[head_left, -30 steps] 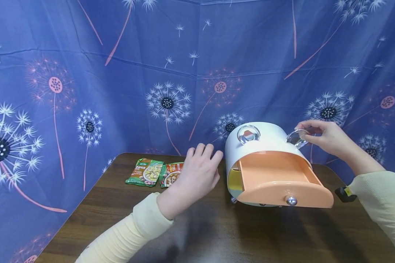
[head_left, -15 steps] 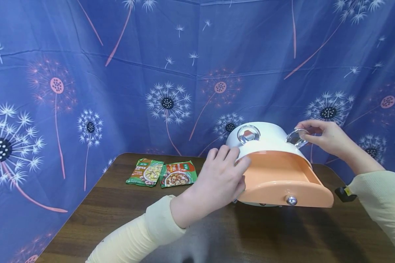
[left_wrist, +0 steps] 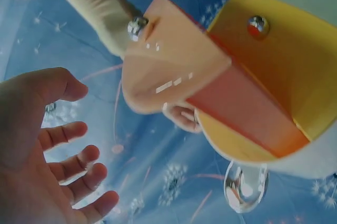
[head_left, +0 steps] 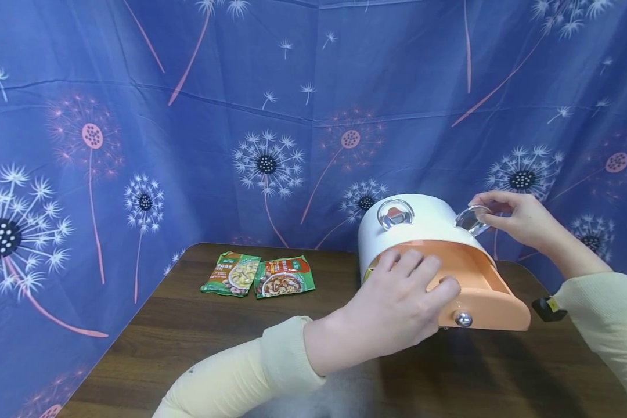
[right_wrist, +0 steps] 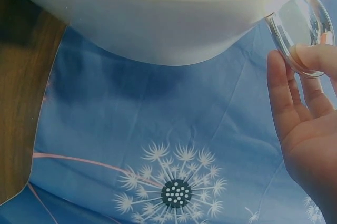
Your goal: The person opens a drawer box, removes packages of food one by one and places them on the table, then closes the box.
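A rounded white drawer cabinet (head_left: pixel 423 215) stands on the table, its orange drawer (head_left: pixel 493 310) pulled out. My right hand (head_left: pixel 525 223) pinches the shiny ear-shaped ring (head_left: pixel 467 220) on the cabinet's top right between thumb and fingers; the right wrist view shows this hold too. In front of the drawer hovers my left hand (head_left: pixel 384 310), fingers loosely bent and holding nothing. It covers the left part of the drawer front. In the left wrist view that hand (left_wrist: pixel 47 150) is apart from the orange drawer (left_wrist: pixel 174 60), beside which is a yellow drawer front (left_wrist: pixel 279 60).
Two food packets, one green and orange (head_left: pixel 232 274), one red and green (head_left: pixel 284 277), lie side by side on the brown wooden table (head_left: pixel 198 337), left of the cabinet. A blue dandelion-print curtain (head_left: pixel 204 145) hangs behind. A second shiny ring (head_left: pixel 395 215) sits on the cabinet.
My left hand has moved right, from near the packets to in front of the orange drawer, uncovering the red and green packet. The right hand keeps its hold on the ring; the drawer stays pulled out.
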Demonstrator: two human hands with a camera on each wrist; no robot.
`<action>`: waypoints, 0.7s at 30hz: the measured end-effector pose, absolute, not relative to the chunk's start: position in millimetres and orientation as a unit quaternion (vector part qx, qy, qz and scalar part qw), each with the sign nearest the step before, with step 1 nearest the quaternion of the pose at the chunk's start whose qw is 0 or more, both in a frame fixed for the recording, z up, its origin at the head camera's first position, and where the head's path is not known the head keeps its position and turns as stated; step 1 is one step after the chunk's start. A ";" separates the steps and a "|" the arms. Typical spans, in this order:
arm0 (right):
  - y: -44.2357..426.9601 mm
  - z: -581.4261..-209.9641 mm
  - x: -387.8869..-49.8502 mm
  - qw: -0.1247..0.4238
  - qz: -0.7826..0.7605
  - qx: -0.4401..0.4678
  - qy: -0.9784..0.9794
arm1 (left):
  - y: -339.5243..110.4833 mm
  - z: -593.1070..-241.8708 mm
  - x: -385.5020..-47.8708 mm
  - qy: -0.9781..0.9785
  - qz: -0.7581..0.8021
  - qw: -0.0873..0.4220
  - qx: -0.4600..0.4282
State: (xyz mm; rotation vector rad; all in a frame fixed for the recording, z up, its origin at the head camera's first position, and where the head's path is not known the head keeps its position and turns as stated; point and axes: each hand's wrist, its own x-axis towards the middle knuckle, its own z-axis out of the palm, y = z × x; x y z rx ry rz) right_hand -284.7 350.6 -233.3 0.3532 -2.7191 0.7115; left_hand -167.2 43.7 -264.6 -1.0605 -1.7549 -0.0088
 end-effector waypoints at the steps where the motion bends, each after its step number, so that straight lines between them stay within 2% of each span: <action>1: 350.6 -233.5 -284.6 0.154 0.247 0.123 -0.949 | 46.8 -265.6 -167.0 -0.728 -0.003 0.520 -0.447; 12: 349.8 -233.6 -283.2 0.149 0.247 0.121 -0.950 | 67.8 -275.5 -164.2 -0.708 0.041 0.508 -0.489; 21: 349.1 -232.6 -283.5 0.144 0.254 0.121 -0.949 | 79.7 -285.4 -158.2 -0.735 0.087 0.446 -0.503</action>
